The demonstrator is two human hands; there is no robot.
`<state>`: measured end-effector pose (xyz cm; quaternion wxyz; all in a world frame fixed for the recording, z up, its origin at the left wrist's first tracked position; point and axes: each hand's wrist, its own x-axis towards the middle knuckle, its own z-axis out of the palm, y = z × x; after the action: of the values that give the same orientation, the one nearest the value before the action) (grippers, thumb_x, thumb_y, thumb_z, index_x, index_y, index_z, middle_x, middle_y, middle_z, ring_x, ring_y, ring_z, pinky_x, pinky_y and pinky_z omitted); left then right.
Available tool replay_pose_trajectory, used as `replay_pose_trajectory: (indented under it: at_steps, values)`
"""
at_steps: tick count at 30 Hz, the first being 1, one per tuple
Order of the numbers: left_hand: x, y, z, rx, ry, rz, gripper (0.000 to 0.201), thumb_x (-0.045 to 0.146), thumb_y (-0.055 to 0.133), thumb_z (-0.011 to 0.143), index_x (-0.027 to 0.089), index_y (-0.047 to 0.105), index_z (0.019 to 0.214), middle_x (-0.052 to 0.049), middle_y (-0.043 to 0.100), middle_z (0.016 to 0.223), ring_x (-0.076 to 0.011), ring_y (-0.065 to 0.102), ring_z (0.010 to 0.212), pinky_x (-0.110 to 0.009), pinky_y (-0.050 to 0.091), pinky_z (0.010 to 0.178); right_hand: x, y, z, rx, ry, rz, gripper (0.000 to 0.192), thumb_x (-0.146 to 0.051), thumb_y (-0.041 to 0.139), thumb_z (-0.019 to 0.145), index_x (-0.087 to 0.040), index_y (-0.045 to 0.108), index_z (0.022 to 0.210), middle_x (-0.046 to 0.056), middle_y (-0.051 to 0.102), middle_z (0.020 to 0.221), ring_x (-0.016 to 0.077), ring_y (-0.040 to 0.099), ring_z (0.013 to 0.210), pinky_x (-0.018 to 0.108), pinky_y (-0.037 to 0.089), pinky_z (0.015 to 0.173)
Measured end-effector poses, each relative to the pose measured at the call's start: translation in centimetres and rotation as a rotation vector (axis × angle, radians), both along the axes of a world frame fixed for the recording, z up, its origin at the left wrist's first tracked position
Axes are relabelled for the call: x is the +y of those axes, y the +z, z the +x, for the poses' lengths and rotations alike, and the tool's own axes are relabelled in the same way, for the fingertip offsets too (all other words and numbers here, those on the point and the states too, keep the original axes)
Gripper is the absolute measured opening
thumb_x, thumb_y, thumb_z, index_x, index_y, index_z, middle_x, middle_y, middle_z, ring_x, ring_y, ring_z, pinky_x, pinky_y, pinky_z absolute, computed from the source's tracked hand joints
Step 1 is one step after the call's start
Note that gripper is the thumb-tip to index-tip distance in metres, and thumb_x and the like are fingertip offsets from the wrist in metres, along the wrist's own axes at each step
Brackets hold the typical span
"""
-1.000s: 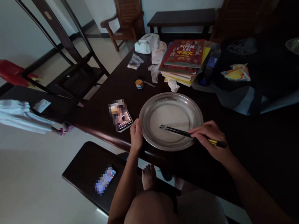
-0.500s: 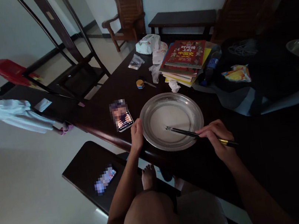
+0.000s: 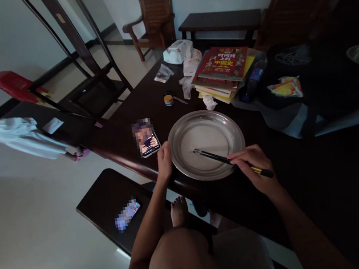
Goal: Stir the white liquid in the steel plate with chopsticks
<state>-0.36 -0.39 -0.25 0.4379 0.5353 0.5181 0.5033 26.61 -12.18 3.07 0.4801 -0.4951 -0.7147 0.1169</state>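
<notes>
A round metal plate [image 3: 174, 146] sits near the edge of the dark table, with a pale, whitish layer in its middle. My left hand [image 3: 164, 161] is closed on the plate's left rim. In my right hand [image 3: 255, 166] is a pair of black chopsticks [image 3: 215, 157] with gold bands, held together and slanting down to the left. Their tips touch or hover just over the pale layer, left of its centre; which of the two I cannot tell. Left of the plate lies a phone [image 3: 149, 143] with a lit screen.
Beyond the plate are a stack of books [image 3: 223, 67], a small jar [image 3: 168, 100], a knife [image 3: 181, 100], crumpled tissue [image 3: 209, 102] and plastic bags [image 3: 192, 63]. A bottle [image 3: 255, 78] lies right of the books. Another phone [image 3: 129, 214] rests on the bench [image 3: 97, 196]. A person [image 3: 21, 135] is at far left.
My right hand and the chopsticks have moved left, their tips shifting a little left and up across the plate. My left hand stays on the rim.
</notes>
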Motion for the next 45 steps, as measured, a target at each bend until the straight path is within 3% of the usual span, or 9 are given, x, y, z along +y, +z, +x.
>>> replay_pose_trajectory:
  at_steps: [6,11,15,20,26,30,35,40,45]
  values:
    - [0.04,-0.06,-0.01,-0.014,-0.008,-0.005,0.053,0.066,0.057,0.088,0.021,0.043,0.065,0.004,0.038,0.063,-0.0113,0.032,0.061,-0.024,0.032,0.057,-0.06,-0.05,0.12,0.052,-0.043,-0.021,0.025,-0.017,0.053,0.101,-0.028,0.071,0.086,-0.003,0.081,0.090,0.0182,0.063,0.087,0.037,0.049,0.080]
    - [0.05,-0.09,-0.03,-0.015,-0.005,-0.001,0.054,0.068,0.057,0.088,0.021,0.043,0.065,0.004,0.038,0.063,-0.0111,0.033,0.061,-0.024,0.032,0.057,-0.03,-0.14,0.05,0.000,-0.036,-0.014,0.016,-0.018,0.060,0.098,-0.028,0.072,0.092,-0.002,0.082,0.098,0.0192,0.063,0.090,0.039,0.050,0.082]
    - [0.04,-0.04,-0.04,-0.012,-0.004,0.007,0.053,0.067,0.058,0.088,0.021,0.044,0.065,0.004,0.039,0.064,-0.0112,0.033,0.062,-0.024,0.032,0.057,-0.10,-0.02,0.12,0.054,-0.069,-0.007,0.027,-0.017,0.051,0.102,-0.028,0.070,0.085,-0.002,0.080,0.089,0.0190,0.063,0.086,0.038,0.049,0.079]
    - [-0.05,0.09,-0.01,-0.019,-0.003,-0.006,0.052,0.065,0.058,0.088,0.021,0.043,0.065,0.004,0.038,0.063,-0.0114,0.033,0.061,-0.024,0.032,0.057,0.03,-0.01,-0.15,-0.026,-0.018,-0.005,0.015,-0.019,0.060,0.098,-0.027,0.071,0.092,-0.001,0.082,0.097,0.0192,0.065,0.089,0.040,0.050,0.082]
    - [-0.01,0.08,0.03,-0.010,0.003,-0.005,0.054,0.067,0.058,0.087,0.020,0.044,0.065,0.004,0.039,0.063,-0.0110,0.034,0.062,-0.024,0.032,0.057,-0.10,-0.04,0.06,0.043,-0.064,-0.003,0.027,-0.018,0.052,0.102,-0.027,0.070,0.085,-0.001,0.081,0.089,0.0191,0.064,0.086,0.040,0.049,0.079]
    - [-0.03,0.11,0.06,-0.014,0.003,-0.011,0.053,0.066,0.058,0.088,0.020,0.044,0.065,0.005,0.039,0.063,-0.0111,0.034,0.061,-0.024,0.033,0.057,-0.07,0.01,-0.08,-0.017,-0.027,-0.019,0.016,-0.020,0.060,0.098,-0.028,0.072,0.091,-0.001,0.082,0.097,0.0197,0.066,0.090,0.041,0.050,0.082]
    - [-0.05,0.16,0.07,-0.021,0.015,-0.020,0.051,0.061,0.058,0.091,0.020,0.046,0.064,0.004,0.041,0.063,-0.0114,0.037,0.061,-0.023,0.035,0.057,-0.14,0.06,-0.04,0.053,-0.078,-0.023,0.026,-0.019,0.053,0.101,-0.028,0.071,0.085,-0.001,0.081,0.089,0.0196,0.065,0.086,0.040,0.051,0.079]
    - [-0.13,0.41,0.11,-0.016,0.023,-0.029,0.051,0.060,0.059,0.091,0.020,0.045,0.064,0.004,0.040,0.063,-0.0118,0.036,0.062,-0.023,0.035,0.058,-0.03,0.11,-0.18,-0.002,-0.034,-0.042,0.016,-0.023,0.060,0.098,-0.029,0.073,0.090,0.000,0.082,0.098,0.0213,0.067,0.089,0.043,0.052,0.081]
    - [-0.13,0.50,0.17,-0.016,0.015,-0.020,0.050,0.058,0.058,0.092,0.020,0.045,0.063,0.004,0.041,0.063,-0.0116,0.035,0.062,-0.023,0.035,0.058,-0.11,0.08,0.14,0.034,-0.094,-0.012,0.028,-0.023,0.051,0.101,-0.029,0.072,0.083,0.000,0.081,0.089,0.0209,0.066,0.085,0.042,0.051,0.079]
